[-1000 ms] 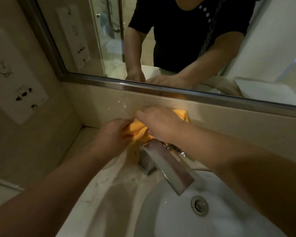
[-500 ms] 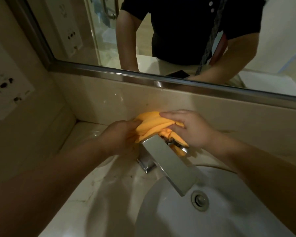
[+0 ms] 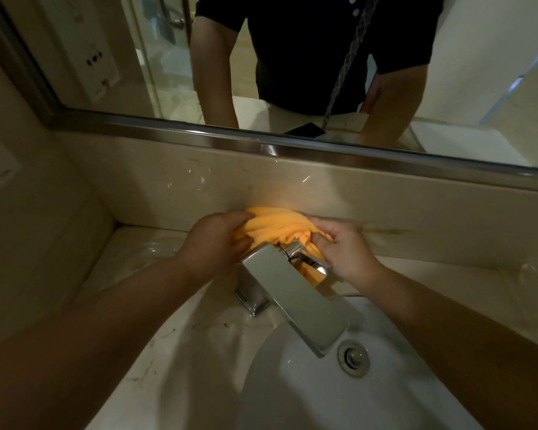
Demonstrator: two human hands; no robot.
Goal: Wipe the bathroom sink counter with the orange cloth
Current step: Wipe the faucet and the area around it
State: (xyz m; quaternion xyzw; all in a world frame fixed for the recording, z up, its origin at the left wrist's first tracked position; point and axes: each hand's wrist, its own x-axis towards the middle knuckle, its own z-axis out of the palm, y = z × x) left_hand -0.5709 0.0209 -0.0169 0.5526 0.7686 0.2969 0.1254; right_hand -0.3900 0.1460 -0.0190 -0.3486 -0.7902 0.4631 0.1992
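The orange cloth point(image 3: 277, 226) is bunched up behind the chrome faucet point(image 3: 295, 297), against the beige backsplash. My left hand point(image 3: 212, 243) grips its left end, fingers curled into the folds. My right hand point(image 3: 343, 248) grips its right end just beyond the faucet handle; part of the cloth hangs down behind the handle. The beige marble counter point(image 3: 156, 308) runs around the white sink basin point(image 3: 339, 395).
A steel-framed mirror point(image 3: 261, 144) sits above the backsplash and reflects a person in a dark top. The side wall point(image 3: 28, 228) closes the counter at the left, with a socket plate on it. The drain point(image 3: 353, 358) lies under the spout.
My right hand slid from on top of the cloth to its right end, and the cloth has been gathered into a bundle between both hands behind the faucet. The view tilted down.
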